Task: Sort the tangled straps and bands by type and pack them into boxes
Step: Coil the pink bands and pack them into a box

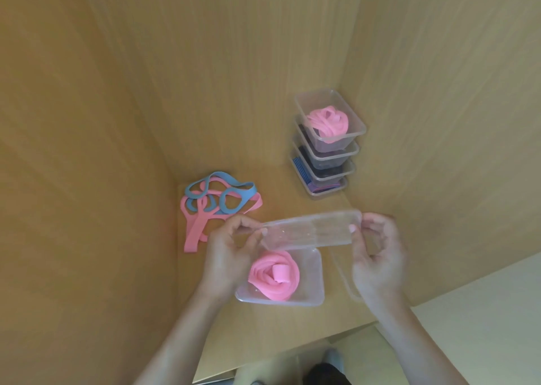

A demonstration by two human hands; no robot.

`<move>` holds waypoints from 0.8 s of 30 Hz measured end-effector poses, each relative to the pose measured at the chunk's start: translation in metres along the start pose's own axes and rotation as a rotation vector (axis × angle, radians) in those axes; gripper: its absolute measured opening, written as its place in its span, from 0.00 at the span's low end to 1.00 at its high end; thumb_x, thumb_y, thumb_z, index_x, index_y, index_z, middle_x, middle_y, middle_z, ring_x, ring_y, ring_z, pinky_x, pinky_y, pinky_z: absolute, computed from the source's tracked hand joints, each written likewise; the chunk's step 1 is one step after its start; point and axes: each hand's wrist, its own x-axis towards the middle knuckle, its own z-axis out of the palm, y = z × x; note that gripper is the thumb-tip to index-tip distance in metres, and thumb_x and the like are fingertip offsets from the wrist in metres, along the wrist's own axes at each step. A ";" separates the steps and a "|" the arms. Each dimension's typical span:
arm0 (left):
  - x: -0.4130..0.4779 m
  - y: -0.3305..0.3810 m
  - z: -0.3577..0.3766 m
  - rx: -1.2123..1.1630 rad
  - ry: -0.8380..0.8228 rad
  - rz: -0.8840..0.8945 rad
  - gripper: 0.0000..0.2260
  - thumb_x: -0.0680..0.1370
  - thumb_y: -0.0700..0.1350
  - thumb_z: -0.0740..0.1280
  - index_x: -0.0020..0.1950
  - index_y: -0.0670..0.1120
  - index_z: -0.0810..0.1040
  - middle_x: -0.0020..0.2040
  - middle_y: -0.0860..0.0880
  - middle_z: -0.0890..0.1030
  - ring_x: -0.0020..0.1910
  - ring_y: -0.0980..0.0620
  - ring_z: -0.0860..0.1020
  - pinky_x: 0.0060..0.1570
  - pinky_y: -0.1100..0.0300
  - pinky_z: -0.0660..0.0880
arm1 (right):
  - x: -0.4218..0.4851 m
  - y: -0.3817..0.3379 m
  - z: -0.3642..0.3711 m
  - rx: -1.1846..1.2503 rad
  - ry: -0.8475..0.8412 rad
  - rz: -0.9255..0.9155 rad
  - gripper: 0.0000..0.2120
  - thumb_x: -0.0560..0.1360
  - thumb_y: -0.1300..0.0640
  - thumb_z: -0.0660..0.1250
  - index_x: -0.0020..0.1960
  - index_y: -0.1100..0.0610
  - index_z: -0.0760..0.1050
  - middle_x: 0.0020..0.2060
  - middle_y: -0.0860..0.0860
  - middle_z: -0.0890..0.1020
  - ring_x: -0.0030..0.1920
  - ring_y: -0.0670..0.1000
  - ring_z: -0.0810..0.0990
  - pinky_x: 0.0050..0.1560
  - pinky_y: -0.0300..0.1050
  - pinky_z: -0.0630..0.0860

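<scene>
Both hands, left (pixel 231 247) and right (pixel 377 253), grip a clear lid (pixel 310 231) above the box (pixel 310 294) holding a pink band (pixel 273 276)

Clear lid (pixel 311 231) up mid-frame, just above the open clear box (pixel 317 285) at lower centre w/ pink band (pixel 275 276) coiled inside. Pink & blue bands (pixel 218 203) tangled centre-left. Box stack (pixel 328 162) upper right of centre, 4 high, top one w/ pink coil (pixel 326 121).

Box stack (pixel 328 147) blocks right corner; bare tabletop (pixel 278 200) between stack, bands (pixel 216 206).
</scene>
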 end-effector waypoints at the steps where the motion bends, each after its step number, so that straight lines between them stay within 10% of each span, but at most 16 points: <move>1: -0.001 0.000 -0.001 -0.064 0.029 -0.039 0.08 0.76 0.36 0.73 0.43 0.49 0.80 0.41 0.56 0.84 0.43 0.58 0.82 0.48 0.67 0.76 | 0.000 0.002 0.001 0.035 0.001 0.061 0.05 0.78 0.59 0.69 0.53 0.56 0.77 0.47 0.50 0.82 0.49 0.50 0.82 0.53 0.44 0.78; 12: -0.020 -0.034 0.004 -0.086 0.075 -0.218 0.18 0.78 0.36 0.69 0.64 0.54 0.77 0.57 0.57 0.81 0.56 0.59 0.78 0.54 0.66 0.73 | -0.039 0.031 0.027 0.157 -0.155 0.548 0.09 0.76 0.68 0.70 0.46 0.54 0.78 0.37 0.54 0.83 0.38 0.55 0.81 0.42 0.44 0.77; 17: -0.025 -0.048 0.012 0.040 -0.056 -0.326 0.29 0.78 0.33 0.64 0.78 0.48 0.65 0.75 0.54 0.68 0.75 0.56 0.65 0.76 0.49 0.64 | -0.053 0.035 0.034 -0.037 -0.232 0.477 0.13 0.75 0.67 0.69 0.45 0.49 0.74 0.31 0.49 0.77 0.31 0.44 0.75 0.35 0.33 0.71; 24: -0.037 -0.061 0.018 0.333 -0.088 -0.267 0.29 0.81 0.41 0.65 0.81 0.48 0.59 0.79 0.52 0.62 0.79 0.54 0.55 0.74 0.62 0.53 | -0.059 0.037 0.031 -0.263 -0.323 0.388 0.09 0.76 0.61 0.69 0.53 0.51 0.74 0.29 0.46 0.75 0.33 0.45 0.76 0.35 0.36 0.71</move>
